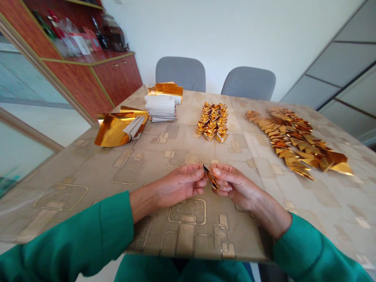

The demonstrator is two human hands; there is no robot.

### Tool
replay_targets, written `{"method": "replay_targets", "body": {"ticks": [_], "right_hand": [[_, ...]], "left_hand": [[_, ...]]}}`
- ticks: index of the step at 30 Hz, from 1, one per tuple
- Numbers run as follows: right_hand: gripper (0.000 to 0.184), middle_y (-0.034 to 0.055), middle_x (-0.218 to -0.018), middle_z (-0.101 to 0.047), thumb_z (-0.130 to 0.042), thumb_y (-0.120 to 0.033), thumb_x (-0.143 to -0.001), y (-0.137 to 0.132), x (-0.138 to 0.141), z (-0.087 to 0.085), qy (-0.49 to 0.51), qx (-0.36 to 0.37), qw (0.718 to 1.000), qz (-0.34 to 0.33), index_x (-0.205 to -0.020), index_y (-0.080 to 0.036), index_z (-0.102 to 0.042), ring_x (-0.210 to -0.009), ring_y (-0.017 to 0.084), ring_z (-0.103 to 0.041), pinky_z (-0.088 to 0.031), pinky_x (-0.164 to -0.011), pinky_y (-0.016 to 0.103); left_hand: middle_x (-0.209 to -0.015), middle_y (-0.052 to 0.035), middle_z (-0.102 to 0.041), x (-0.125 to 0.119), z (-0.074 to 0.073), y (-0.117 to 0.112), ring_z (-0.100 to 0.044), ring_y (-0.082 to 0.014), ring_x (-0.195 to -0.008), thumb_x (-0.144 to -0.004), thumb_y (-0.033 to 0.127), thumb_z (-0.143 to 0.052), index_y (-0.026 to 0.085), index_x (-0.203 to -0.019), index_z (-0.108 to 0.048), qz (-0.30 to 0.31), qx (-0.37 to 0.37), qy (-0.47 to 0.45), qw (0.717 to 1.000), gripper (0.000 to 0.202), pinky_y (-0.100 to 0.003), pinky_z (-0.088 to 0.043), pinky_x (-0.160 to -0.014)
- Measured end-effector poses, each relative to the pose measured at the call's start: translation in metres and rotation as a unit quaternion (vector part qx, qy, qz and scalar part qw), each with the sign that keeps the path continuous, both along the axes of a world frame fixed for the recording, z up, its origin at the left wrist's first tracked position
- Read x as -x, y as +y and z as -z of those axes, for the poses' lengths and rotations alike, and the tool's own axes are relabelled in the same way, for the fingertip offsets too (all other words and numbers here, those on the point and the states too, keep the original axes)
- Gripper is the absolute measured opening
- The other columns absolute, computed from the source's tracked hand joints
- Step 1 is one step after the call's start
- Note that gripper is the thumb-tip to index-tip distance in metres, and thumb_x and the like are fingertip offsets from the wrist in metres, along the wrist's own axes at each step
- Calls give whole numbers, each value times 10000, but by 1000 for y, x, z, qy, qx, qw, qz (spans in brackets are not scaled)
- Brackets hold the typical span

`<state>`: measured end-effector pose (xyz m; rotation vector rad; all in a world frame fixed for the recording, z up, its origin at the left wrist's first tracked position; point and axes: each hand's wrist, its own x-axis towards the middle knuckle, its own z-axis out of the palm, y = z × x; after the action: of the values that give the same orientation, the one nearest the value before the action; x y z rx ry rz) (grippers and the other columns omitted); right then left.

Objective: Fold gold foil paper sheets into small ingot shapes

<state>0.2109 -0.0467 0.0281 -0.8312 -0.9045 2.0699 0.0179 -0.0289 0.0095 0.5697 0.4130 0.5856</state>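
Note:
A small folded piece of gold foil paper (210, 176) is pinched between both hands just above the table (88, 172). My left hand (179, 185) grips its left side with fingers curled closed. Pressed against the right side, my right hand (235, 184) is closed on it too. Both arms wear green sleeves. Beyond my hands stand rows of finished gold paper ingots (213, 121).
A long spread of flat folded gold pieces (296, 141) lies at the right. A stack of white-backed sheets (162, 102) and loose gold foil sheets (119, 127) sit at the far left. Two grey chairs (216, 78) stand behind the table; a red cabinet (96, 74) is left.

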Motion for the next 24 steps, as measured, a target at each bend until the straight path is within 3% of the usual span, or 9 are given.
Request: {"method": "replay_targets", "body": {"ticks": [7, 16, 24], "right_hand": [[261, -135, -438, -352, -755, -327, -796, 1, -5, 1, 40, 27, 998, -40, -753, -189, -538, -378, 29, -144, -148, -363, 163], [205, -139, -422, -370, -729, -344, -819, 0, -4, 2, 47, 38, 997, -39, -842, -183, -603, -353, 26, -137, -171, -344, 154], [241, -141, -420, -339, -717, -296, -815, 0, 2, 6, 75, 45, 995, -41, -730, -188, -519, -359, 30, -149, -185, -351, 151]], "left_hand": [[-672, 40, -460, -2, -5, -4, -420, -26, -553, -716, 212, -838, 101, -802, -668, -2, 68, -39, 997, 220, -146, -362, -522], [-664, 25, -497, -2, -5, -5, -426, -25, -539, -732, 233, -827, 94, -810, -693, 0, 67, -42, 997, 208, -141, -396, -520], [-606, 66, -457, -5, -8, -7, -336, 21, -444, -703, 145, -835, 106, -722, -656, -34, 102, -73, 992, 184, -75, -305, -423]]}}
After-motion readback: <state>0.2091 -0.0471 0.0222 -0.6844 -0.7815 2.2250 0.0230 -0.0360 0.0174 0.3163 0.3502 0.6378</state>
